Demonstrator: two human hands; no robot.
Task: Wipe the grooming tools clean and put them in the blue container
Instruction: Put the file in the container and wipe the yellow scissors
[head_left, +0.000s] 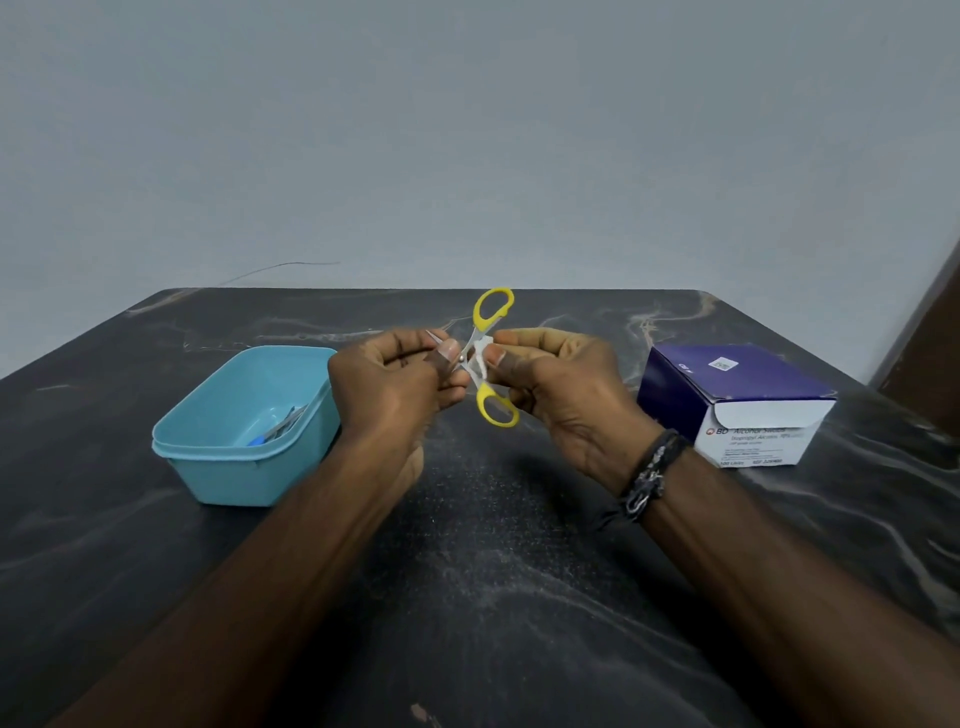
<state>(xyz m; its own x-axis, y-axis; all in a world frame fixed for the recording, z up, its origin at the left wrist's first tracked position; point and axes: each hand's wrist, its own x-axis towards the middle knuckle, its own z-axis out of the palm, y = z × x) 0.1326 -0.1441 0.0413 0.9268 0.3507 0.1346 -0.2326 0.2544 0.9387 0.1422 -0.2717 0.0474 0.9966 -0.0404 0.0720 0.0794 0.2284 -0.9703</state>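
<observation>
- The left hand (387, 382) is curled around the blade end of a small pair of scissors (485, 358), holding them up above the middle of the dark marbled table (493, 571); a thin metal tip shows past its fingers on the far side.
- The scissors are spread open, one yellow loop pointing far and up, the other near and down.
- The right hand (563, 387) pinches a small white wipe (483, 358) between thumb and fingers, pressed against the scissors just right of the pivot.
- A dark beaded bracelet (652, 470) sits on the right wrist.
- The blue container (218, 467) stands on the table left of the hands, apart from them; some metal tools (283, 423) already lie inside, too blurred to tell which.
- A purple and white box of alcohol swabs (737, 402) stands on the right side of the table.
</observation>
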